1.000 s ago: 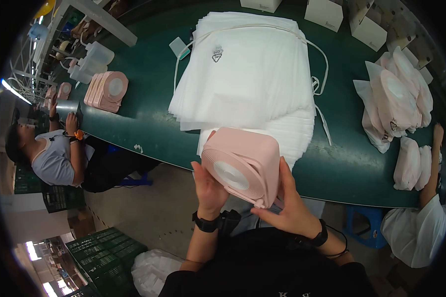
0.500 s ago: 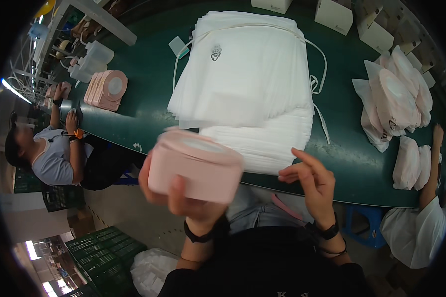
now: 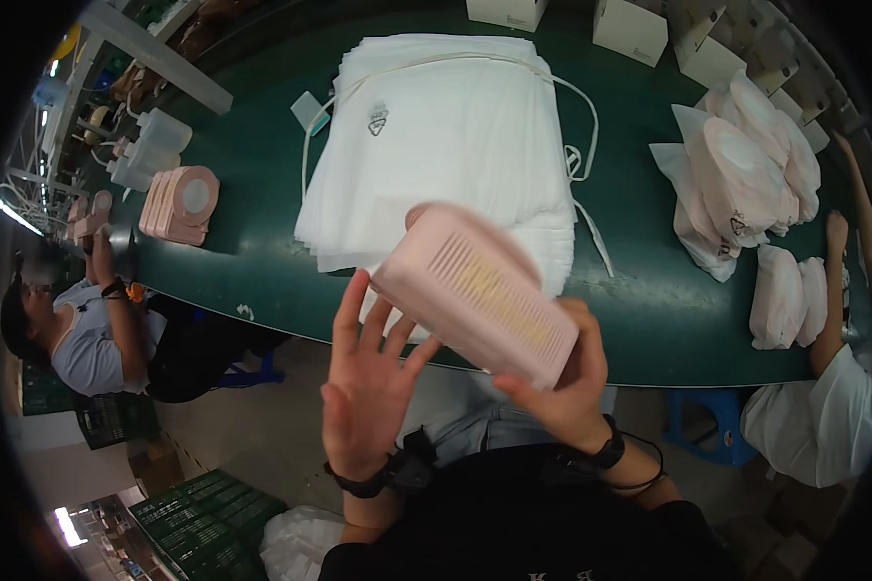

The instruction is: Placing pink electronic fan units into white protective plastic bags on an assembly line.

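A pink plastic appliance (image 3: 475,295) with rounded corners and a slotted vent face is held tilted over the table's near edge. My right hand (image 3: 572,382) grips its lower right end, thumb on the near side. My left hand (image 3: 368,387) is open, palm up with fingers spread, close beside the appliance's left end; whether the fingertips touch it I cannot tell. Behind the appliance lies a thick stack of white translucent bags (image 3: 446,145), partly hidden by it. A white strap (image 3: 581,107) loops over the stack.
Several pink appliances (image 3: 179,205) stand in a row at the left, near clear plastic bottles (image 3: 155,145). Bagged pink appliances (image 3: 741,174) are piled at the right, with white boxes (image 3: 630,29) behind. A co-worker (image 3: 87,329) sits at the left; another person's arm (image 3: 828,290) reaches in at right.
The appliance has passed from my left hand to my right and turned, so its vent face now shows. My left hand has opened. The whole view has shifted slightly.
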Motion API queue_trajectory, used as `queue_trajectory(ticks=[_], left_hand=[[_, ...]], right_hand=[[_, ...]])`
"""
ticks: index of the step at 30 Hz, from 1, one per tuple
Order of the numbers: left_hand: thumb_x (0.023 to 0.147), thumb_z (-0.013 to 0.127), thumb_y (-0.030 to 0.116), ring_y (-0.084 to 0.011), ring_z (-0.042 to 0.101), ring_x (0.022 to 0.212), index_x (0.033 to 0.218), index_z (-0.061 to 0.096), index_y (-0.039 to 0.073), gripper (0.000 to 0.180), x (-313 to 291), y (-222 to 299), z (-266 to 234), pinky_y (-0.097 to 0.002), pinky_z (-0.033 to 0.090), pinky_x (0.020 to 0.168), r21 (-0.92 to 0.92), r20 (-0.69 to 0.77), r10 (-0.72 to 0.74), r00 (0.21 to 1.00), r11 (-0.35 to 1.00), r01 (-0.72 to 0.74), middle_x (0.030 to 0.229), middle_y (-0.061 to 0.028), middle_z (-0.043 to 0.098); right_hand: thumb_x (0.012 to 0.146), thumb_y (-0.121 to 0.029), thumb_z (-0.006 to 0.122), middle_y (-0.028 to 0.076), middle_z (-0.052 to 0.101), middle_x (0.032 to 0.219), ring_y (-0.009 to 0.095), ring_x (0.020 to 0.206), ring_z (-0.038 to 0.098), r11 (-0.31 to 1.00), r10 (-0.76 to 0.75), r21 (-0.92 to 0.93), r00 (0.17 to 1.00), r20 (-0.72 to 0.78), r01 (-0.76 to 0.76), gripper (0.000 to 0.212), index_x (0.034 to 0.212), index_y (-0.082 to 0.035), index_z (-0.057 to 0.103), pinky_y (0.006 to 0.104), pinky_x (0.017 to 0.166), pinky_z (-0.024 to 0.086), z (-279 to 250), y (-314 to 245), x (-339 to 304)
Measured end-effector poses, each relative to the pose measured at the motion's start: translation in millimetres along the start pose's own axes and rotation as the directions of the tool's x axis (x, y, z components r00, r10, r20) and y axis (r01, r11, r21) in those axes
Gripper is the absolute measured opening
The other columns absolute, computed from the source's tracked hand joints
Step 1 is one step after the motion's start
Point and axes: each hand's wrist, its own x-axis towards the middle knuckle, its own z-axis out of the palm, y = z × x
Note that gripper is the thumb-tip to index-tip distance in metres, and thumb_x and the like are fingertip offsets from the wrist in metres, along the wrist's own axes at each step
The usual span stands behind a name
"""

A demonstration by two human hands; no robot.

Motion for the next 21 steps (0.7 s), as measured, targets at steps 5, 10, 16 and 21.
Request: queue_trajectory(ticks=[5,10,16,21], left_hand=[[0.083,0.061,0.045,-0.0419,0.021,0.134,0.143,-0.003,0.002,0.098,-3.7,13.3,17.2,-0.0504,0.023,0.108,-0.012,0.286,-0.037,0.957,0.999,0.042,0.144,-0.0303,0.016],[0.082,0.062,0.046,-0.0425,0.018,0.135,0.143,-0.005,0.002,0.101,-4.4,8.5,33.0,-0.0502,0.022,0.108,0.238,0.106,-0.088,0.990,0.969,0.060,0.143,-0.0323,0.014],[0.076,0.069,0.045,-0.0355,0.028,0.132,0.143,-0.008,0.005,0.109,1.0,-18.5,17.3,-0.0462,0.026,0.106,0.108,-0.040,-0.130,0.991,0.985,0.133,0.143,-0.0244,0.022],[0.067,0.079,0.041,-0.0298,0.032,0.128,0.143,-0.010,0.009,0.121,8.0,-28.1,13.6,-0.0434,0.032,0.102,0.210,-0.202,0.012,0.979,0.977,0.032,0.140,-0.0186,0.025]], right_hand=[[0.079,-0.008,0.069,0.012,0.054,0.119,0.020,0.111,0.053,0.398,0.663,0.779,0.739,0.121,-0.484,0.055,0.126,0.002,0.042,0.0346,0.094,0.043,-23.6,5.8,10.4],[0.077,-0.018,0.073,0.011,0.054,0.118,0.018,0.107,0.054,0.409,0.699,0.790,0.714,0.052,-0.457,0.059,0.123,0.002,0.043,0.0329,0.091,0.045,-21.1,4.6,10.3],[0.073,-0.018,0.076,0.011,0.049,0.123,0.021,0.111,0.051,0.907,0.335,0.295,0.939,-0.079,-0.299,0.065,0.125,0.001,0.041,0.0357,0.091,0.045,-13.5,4.1,-3.4],[0.077,-0.018,0.071,0.014,0.039,0.134,0.026,0.120,0.045,0.951,0.273,0.138,0.961,0.033,-0.275,0.069,0.133,-0.003,0.033,0.0414,0.095,0.042,-14.5,-1.2,-3.3]])
